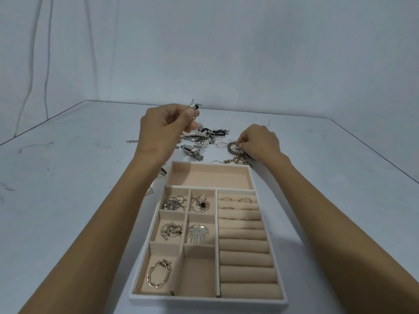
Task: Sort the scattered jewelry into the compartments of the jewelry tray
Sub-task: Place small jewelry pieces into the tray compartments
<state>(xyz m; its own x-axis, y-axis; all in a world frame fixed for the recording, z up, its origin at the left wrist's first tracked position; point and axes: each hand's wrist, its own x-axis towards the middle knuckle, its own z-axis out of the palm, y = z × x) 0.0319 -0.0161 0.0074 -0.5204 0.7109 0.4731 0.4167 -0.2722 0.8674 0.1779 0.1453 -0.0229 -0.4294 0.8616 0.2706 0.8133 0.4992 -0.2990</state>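
Jewelry (205, 138) lies heaped at frame centre, just above the tray (204, 301). Its chains look tangled, so either lift could drag neighbours along or spill a piece outside the compartments. Left hand (163, 125), raised over the heap's left side, pinches a small dark-beaded piece (194, 108) between thumb and fingertips; a loose pinch could drop it into the heap. Right hand (260, 141), low at the heap's right edge, pinches a round ornament (234, 148) on the table (79, 177), just above a gold chain (238, 160) that may snag.
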